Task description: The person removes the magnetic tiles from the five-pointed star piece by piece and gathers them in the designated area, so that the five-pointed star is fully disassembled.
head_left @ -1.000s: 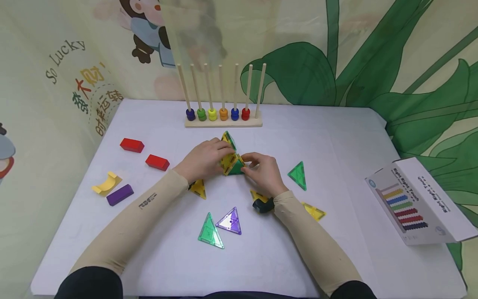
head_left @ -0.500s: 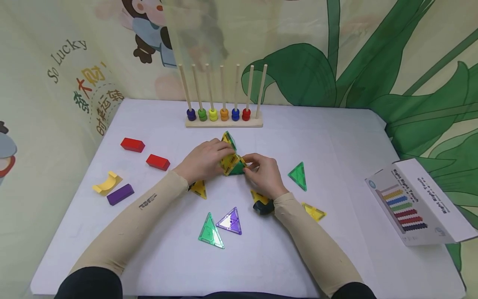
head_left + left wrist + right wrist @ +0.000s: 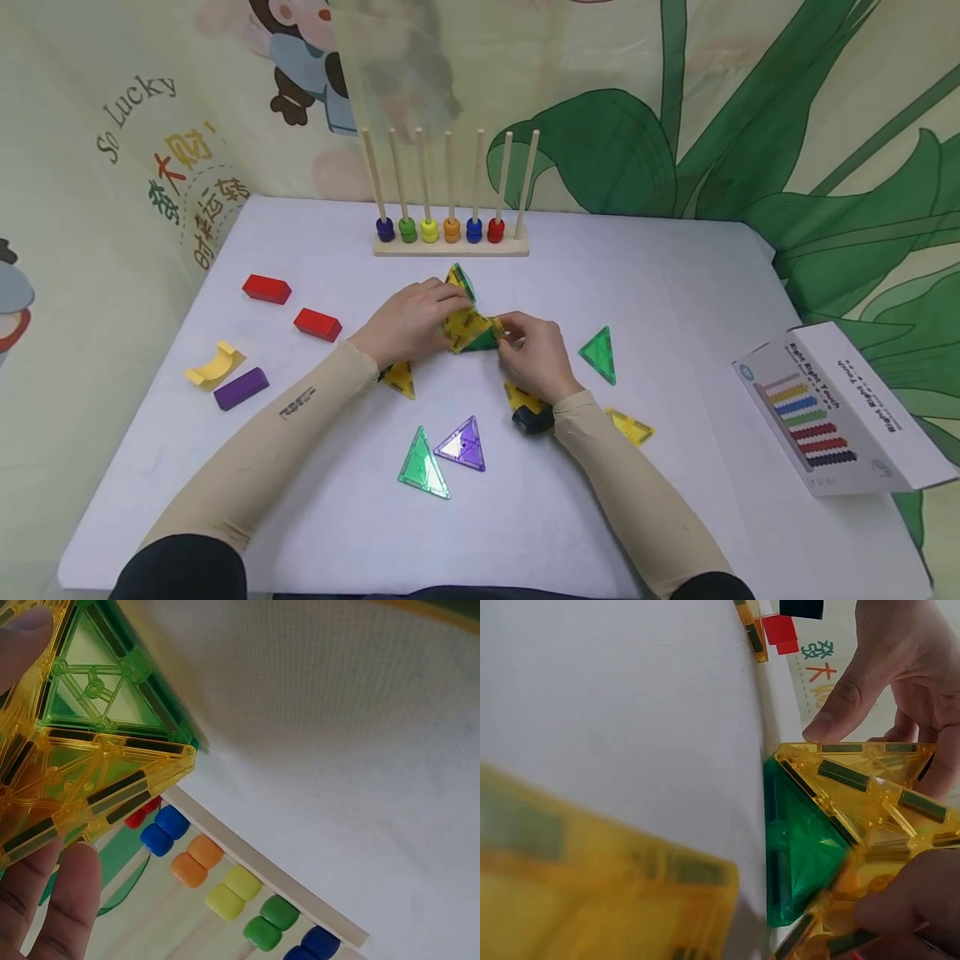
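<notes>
Our right grip [image 3: 536,357] pinched a yellow tile [image 3: 832,919] while our left grip [image 3: 411,321] held the yellow-and-green tile structure [image 3: 463,325] on the bench [image 3: 675,333], near the bead rack [image 3: 450,250]. We seemed mid-joining; the next move likely called for lining up edges.

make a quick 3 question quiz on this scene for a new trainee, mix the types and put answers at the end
1. True or false: the purple triangle lies beside a green triangle on the table.

2. Multiple choice: seen from the head view, which peg of the bead rack carries no beads?
A) far left
B) middle
C) far right

3. Short answer: the left hand grips one side of the tile structure. What does the right hand pinch at the other side?

Key:
1. True
2. C
3. A yellow tile
</notes>
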`<state>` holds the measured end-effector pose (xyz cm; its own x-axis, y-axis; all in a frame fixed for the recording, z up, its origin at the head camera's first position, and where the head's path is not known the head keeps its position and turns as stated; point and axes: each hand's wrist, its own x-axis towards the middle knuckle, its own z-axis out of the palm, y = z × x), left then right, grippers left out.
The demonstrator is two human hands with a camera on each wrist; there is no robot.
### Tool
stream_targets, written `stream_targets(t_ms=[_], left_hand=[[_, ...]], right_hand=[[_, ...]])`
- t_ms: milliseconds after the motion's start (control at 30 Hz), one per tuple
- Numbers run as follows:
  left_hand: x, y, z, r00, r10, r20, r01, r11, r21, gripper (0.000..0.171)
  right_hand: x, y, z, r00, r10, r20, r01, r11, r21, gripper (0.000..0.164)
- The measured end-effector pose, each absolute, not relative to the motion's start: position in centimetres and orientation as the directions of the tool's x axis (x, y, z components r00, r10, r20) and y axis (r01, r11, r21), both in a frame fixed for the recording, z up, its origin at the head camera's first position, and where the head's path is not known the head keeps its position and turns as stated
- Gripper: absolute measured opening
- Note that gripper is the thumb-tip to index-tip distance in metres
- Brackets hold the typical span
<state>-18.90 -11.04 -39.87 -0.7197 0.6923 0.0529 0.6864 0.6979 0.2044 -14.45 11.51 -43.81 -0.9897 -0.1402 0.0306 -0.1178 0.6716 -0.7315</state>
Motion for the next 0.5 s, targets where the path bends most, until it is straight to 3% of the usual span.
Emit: stream_targets(t_ms=[500], left_hand=[[-18.8, -11.2, -40.0, -0.72, 0.691, 0.068, 0.686, 0.694, 0.219, 0.063]], right_hand=[[-14.1, 13.4, -43.7, -0.993, -0.119, 0.007, -0.086, 0.675, -0.733, 0.032]])
